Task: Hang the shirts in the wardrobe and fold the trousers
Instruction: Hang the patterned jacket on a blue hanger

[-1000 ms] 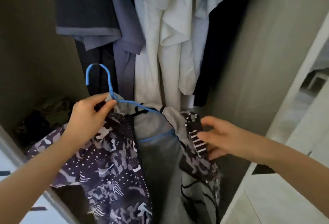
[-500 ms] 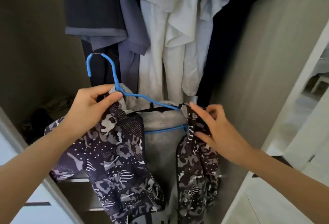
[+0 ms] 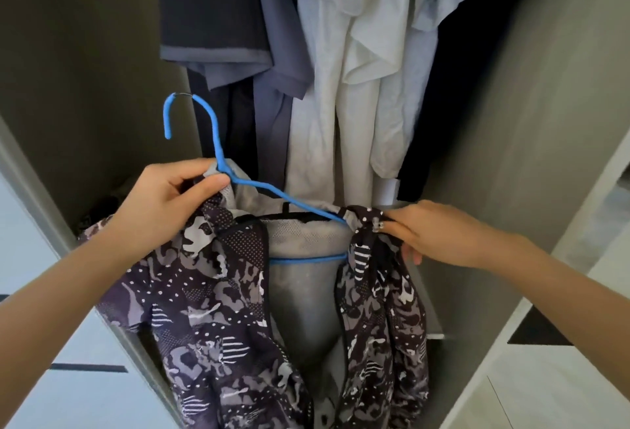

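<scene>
A dark patterned shirt (image 3: pixel 211 319) with a grey mesh lining hangs open on a blue wire hanger (image 3: pixel 218 152), held in front of the open wardrobe. My left hand (image 3: pixel 170 203) pinches the shirt's collar and the hanger at the base of its hook. My right hand (image 3: pixel 419 231) grips the shirt's right shoulder at the hanger's right end. The hook points up and left, free of any rail. No trousers are in view.
Inside the wardrobe hang a dark grey shirt (image 3: pixel 211 9), a blue-grey one (image 3: pixel 283 64), pale grey-white shirts (image 3: pixel 361 53) and a black garment (image 3: pixel 470 53). Dark clothes (image 3: pixel 102 207) lie low at the left. The wardrobe's side walls (image 3: pixel 531 142) stand close on both sides.
The hanger and shirt have risen toward the hanging clothes. My right hand went from reaching for the right front panel to gripping the right shoulder over the hanger's end.
</scene>
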`<state>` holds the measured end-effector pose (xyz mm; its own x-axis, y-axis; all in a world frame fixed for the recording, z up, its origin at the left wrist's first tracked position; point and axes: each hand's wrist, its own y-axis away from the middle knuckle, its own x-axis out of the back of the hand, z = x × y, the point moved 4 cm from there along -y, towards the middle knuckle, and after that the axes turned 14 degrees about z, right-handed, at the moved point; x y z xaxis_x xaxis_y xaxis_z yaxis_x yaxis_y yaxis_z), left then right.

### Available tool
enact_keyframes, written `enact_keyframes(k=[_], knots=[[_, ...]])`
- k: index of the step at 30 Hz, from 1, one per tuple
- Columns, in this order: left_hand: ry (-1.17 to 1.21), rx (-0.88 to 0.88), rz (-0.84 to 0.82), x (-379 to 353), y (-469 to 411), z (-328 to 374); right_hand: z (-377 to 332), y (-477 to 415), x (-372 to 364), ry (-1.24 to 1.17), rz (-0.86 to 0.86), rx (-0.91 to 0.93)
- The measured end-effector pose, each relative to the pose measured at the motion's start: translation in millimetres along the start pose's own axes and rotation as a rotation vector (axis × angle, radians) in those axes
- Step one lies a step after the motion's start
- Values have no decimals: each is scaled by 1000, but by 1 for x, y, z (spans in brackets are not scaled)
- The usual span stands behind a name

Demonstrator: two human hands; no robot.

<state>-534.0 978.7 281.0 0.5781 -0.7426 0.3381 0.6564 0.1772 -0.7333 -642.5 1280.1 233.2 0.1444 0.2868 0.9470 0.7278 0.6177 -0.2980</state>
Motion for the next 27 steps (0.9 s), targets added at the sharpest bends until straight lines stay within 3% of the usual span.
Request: enact_keyframes(k=[3,6,9,11,13,17,22,25,27], knots=[[-41,-39,-82,-4,4,2,-12,-7,10,-113,214,80],[-83,-70,-185,-21,11,3,-37,-14,21,-593,386,26],[-36,-16,-193,-31,15,1,-70,-19,18,-887,292,48],[10,53,-113,-27,12,-5,-82,-18,2,-834,123,150],[6,88,-75,-23,8,-7,-80,-17,-19,-759,58,145],[-21,92,-80,-19,9,-5,-70,-19,-36,-833,144,-30],[-332,-7,-86,-6,14,-13,-59,-14,-32,-972,257,-226],[-440,-82,49,-1,21,-13,-52,-12,-27,-965,304,-275],[-416,28,142,-1,26,-18,-53,-11,-25,-974,300,-280]])
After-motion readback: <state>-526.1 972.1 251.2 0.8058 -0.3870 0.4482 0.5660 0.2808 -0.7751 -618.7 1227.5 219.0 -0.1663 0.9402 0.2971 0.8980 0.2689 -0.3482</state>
